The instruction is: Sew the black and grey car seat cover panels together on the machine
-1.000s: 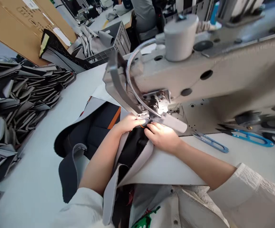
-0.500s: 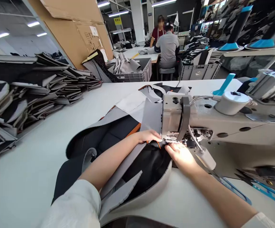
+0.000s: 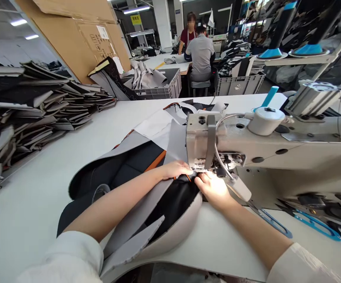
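A large black and grey padded cover piece point(image 3: 129, 167) with orange trim lies under the head of a sewing machine point(image 3: 202, 133). Just left of the presser foot, my left hand point(image 3: 175, 169) is closed on the cover, its fingertips at the fabric edge. On the near right side of the foot, my right hand point(image 3: 213, 188) pinches the black fabric under the machine's lamp light. The needle and the exact seam are hidden by the machine head and my fingers. Grey backing flaps of the cover hang toward me.
Stacked cut panels point(image 3: 41, 106) pile up on the left of the white table point(image 3: 26, 220). Blue-handled snips point(image 3: 318, 224) lie at the right. Thread cones point(image 3: 272, 51) stand behind the machine. Beyond are grey crates point(image 3: 239, 84) and two people, one seated point(image 3: 200, 57).
The whole scene has shifted slightly left as my view turned a little to the right. Both hands keep their places by the presser foot, and the cover looks nearly unchanged.
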A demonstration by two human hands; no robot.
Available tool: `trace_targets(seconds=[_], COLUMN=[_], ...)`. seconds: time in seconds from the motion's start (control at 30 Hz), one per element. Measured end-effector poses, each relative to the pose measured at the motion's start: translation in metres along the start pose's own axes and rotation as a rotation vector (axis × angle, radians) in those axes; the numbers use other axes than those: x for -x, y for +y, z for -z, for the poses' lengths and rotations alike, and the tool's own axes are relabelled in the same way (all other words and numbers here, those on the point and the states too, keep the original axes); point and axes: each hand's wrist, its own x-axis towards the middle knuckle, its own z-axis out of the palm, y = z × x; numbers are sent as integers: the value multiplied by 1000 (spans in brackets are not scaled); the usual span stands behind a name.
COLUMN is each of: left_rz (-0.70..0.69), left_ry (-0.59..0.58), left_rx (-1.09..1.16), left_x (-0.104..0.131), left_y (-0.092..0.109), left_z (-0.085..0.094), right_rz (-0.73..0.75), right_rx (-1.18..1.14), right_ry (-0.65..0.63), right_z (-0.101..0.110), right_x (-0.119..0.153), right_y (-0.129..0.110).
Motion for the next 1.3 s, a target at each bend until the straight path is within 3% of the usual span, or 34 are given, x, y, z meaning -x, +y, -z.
trace_targets(seconds=[0.13, 0.23, 0.33, 0.5, 0.57, 0.63, 0.7, 0.83, 0.97, 1.1, 1.2, 1.3], left_rz=[96, 108, 54, 21, 36, 46, 0, -193, -283, -322, -325, -386], left_ry=[-52, -67, -52, -7, -8, -18, 4, 142, -57, -189, -208, -181], left_rx=[-3, -21, -90, -221, -234, -281, -425, -1003, -1399, -1393, -1236, -984], left_x=[0, -1, 1, 2, 0, 1, 7, 31, 44, 38, 31, 24], left_y=[7, 5, 1, -3, -2, 1, 5, 15, 27, 33, 29, 17], left_z=[-1, -4, -7, -6, -5, -7, -16, -42, -50, -39, -31, -23], right_rz=[-20, 38, -44, -363, -433, -429, -343, -275, -386, -353, -240, -272], right_rx=[43, 19, -11, 131, 121, 56, 19, 42, -20, -38, -113, -173], right_ry=[-58, -55, -38, 21, 47, 77, 32, -239, -395, -353, -260, -199], right_z=[6, 12, 26, 59, 64, 63, 60, 56, 52, 45, 38, 29], right_x=[-5, 15, 65, 171, 198, 207, 199, 150, 100, 74, 61, 50], right_y=[-3, -1, 6, 35, 46, 50, 47, 28, 18, 21, 22, 19])
